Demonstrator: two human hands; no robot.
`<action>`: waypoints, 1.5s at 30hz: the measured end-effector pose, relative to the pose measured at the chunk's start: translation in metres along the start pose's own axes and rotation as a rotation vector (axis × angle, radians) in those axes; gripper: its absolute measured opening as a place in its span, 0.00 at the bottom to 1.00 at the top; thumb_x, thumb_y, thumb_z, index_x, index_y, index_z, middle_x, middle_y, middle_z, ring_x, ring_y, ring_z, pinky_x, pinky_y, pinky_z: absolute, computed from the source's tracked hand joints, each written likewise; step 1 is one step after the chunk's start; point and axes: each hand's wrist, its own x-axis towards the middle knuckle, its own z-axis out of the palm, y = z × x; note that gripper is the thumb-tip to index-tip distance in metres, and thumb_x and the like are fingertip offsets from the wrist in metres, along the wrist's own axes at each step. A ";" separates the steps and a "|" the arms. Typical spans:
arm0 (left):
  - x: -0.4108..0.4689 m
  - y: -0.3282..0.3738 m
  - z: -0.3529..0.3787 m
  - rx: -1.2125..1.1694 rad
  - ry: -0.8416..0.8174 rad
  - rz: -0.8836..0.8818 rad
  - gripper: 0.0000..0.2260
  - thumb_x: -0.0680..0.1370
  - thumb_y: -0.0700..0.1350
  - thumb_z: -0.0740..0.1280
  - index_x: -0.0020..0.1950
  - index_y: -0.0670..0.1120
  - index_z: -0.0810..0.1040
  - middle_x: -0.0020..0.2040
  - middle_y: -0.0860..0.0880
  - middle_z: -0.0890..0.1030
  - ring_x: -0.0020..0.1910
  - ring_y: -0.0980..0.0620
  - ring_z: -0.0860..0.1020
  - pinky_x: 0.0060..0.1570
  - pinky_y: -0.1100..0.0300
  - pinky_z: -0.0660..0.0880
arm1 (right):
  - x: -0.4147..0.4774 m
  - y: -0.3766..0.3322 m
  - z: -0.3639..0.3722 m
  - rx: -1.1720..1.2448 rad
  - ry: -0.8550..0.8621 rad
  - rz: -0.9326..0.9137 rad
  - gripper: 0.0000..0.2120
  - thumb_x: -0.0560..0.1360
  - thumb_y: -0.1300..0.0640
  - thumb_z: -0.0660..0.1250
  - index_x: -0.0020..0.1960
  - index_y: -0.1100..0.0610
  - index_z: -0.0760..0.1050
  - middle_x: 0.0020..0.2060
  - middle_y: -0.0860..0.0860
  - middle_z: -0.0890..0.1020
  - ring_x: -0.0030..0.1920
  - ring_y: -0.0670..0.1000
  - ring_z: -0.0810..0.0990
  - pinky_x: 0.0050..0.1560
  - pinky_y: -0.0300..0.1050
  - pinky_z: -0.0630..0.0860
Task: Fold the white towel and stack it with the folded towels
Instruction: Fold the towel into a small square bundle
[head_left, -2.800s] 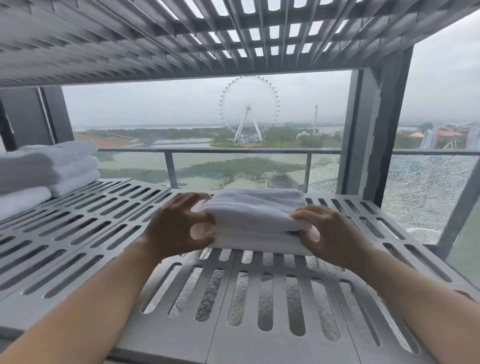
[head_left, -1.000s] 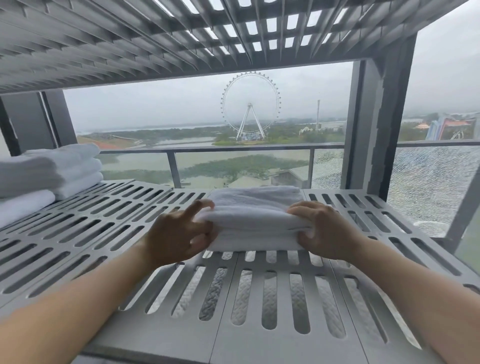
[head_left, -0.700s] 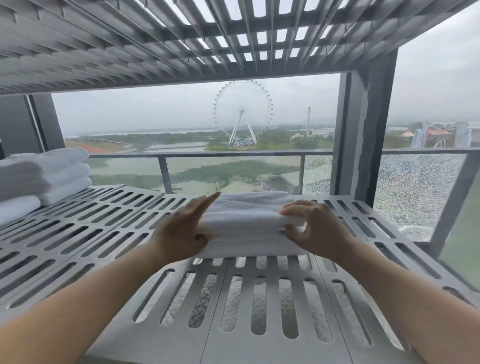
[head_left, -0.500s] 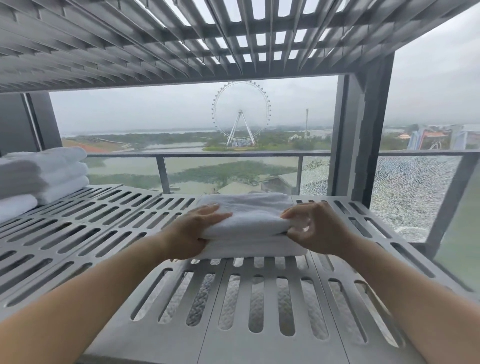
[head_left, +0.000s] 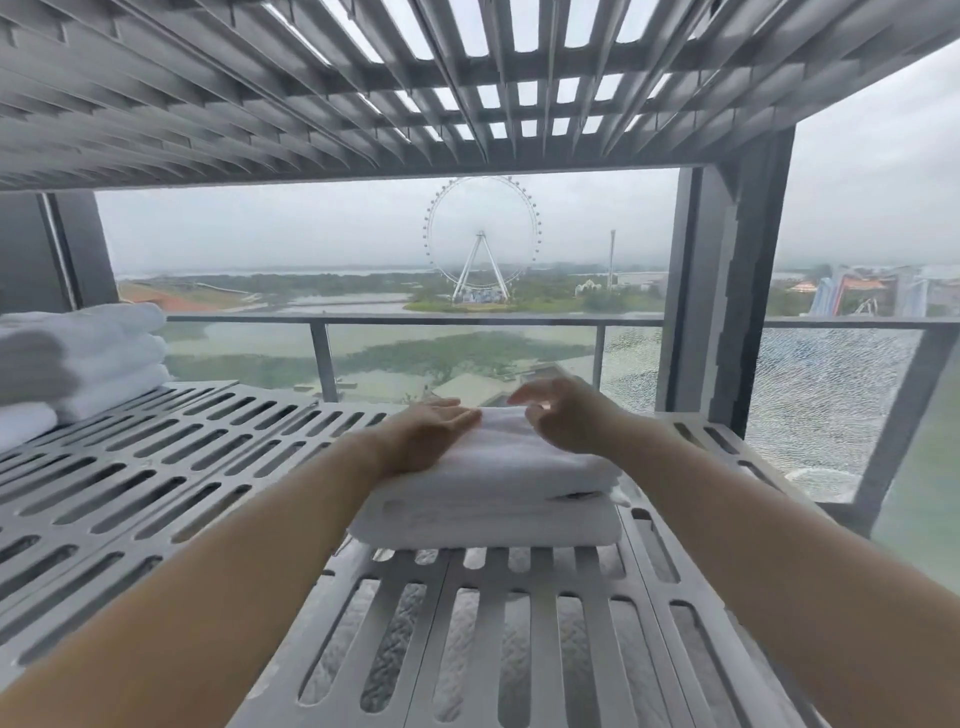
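Note:
A folded white towel (head_left: 493, 493) lies in thick layers on the grey slotted shelf (head_left: 208, 467), near its middle. My left hand (head_left: 426, 434) lies flat on the towel's top left part, fingers straight. My right hand (head_left: 563, 415) hovers just over the towel's far right part with its fingers loosely curled, holding nothing. The stack of folded towels (head_left: 88, 353) sits at the shelf's far left, partly cut off by the frame edge.
A second slotted shelf (head_left: 467, 78) hangs close overhead. A grey upright post (head_left: 722, 291) stands at the right rear. Behind the shelf runs a glass balcony railing (head_left: 467, 322), with cracked glass on the right.
Both hands have let go of the towel's front fold. The left hand now lies flat on top; the right has lifted off and moved toward the back.

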 end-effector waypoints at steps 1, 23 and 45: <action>0.002 -0.002 0.007 0.108 -0.019 0.022 0.22 0.81 0.56 0.48 0.75 0.52 0.59 0.76 0.49 0.57 0.75 0.52 0.53 0.70 0.60 0.43 | 0.003 0.002 0.012 -0.058 -0.077 0.023 0.18 0.79 0.55 0.54 0.68 0.51 0.67 0.70 0.51 0.67 0.70 0.53 0.64 0.71 0.51 0.58; -0.039 -0.018 -0.016 0.302 -0.106 -0.339 0.26 0.80 0.60 0.43 0.73 0.50 0.62 0.74 0.46 0.63 0.72 0.47 0.61 0.70 0.48 0.56 | -0.029 -0.055 0.040 -0.076 0.066 -0.043 0.14 0.73 0.45 0.59 0.51 0.49 0.78 0.56 0.50 0.80 0.55 0.52 0.76 0.55 0.49 0.73; -0.086 0.021 0.016 0.162 0.276 -0.087 0.16 0.70 0.42 0.64 0.58 0.48 0.73 0.57 0.47 0.75 0.54 0.50 0.72 0.53 0.56 0.73 | -0.094 -0.072 0.002 -0.338 -0.278 0.095 0.31 0.71 0.31 0.55 0.51 0.58 0.74 0.51 0.54 0.79 0.49 0.52 0.76 0.52 0.48 0.72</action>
